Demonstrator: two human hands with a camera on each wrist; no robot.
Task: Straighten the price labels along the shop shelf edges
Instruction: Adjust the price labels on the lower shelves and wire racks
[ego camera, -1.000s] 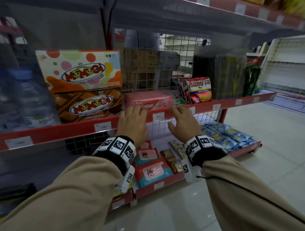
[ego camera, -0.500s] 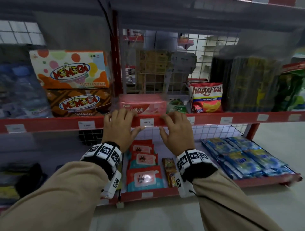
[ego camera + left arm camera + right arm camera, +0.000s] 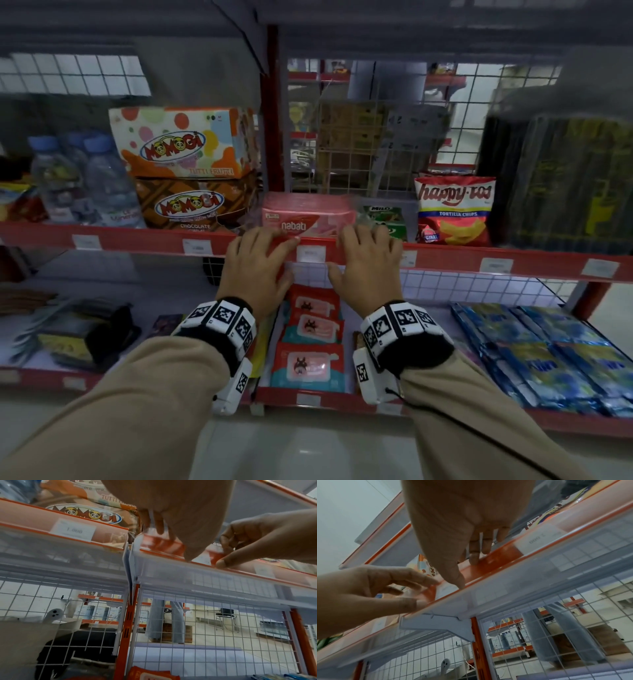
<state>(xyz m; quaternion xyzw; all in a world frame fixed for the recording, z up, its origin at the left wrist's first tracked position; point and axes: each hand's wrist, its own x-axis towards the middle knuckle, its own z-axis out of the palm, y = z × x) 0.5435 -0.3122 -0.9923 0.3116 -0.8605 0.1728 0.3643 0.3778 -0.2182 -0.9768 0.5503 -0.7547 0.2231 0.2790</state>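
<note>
Red shelf edge strip (image 3: 479, 258), glossy plastic, long and flat, fronting a wire-mesh shelf; small white paper price label (image 3: 311, 254), rectangular, seated in the strip between the two hands. Further white labels spaced along the same strip to either side.

Left hand (image 3: 255, 265): grasping the strip just left of the label — fingers hooked over the top edge, thumb (image 3: 188, 555) pressed at the lower lip. Right hand (image 3: 366, 267): grasping the strip just right of the label, fingers (image 3: 475, 555) laid on the red face, thumb (image 3: 459, 580) at the lower edge touching the label's corner. Tan sleeves, black-and-white patterned wrist bands.

On the shelf behind: pink Nabati pack (image 3: 308, 216) directly behind the label; two stacked Momogi cardboard boxes (image 3: 186, 171) to the left; clear water bottles (image 3: 85, 181) beyond; Happy Tos chip bag (image 3: 454, 209) to the right.

Lower shelf: soft wet-wipe packs (image 3: 308, 363) in a row, blue foil packets (image 3: 548, 359) at right.
</note>
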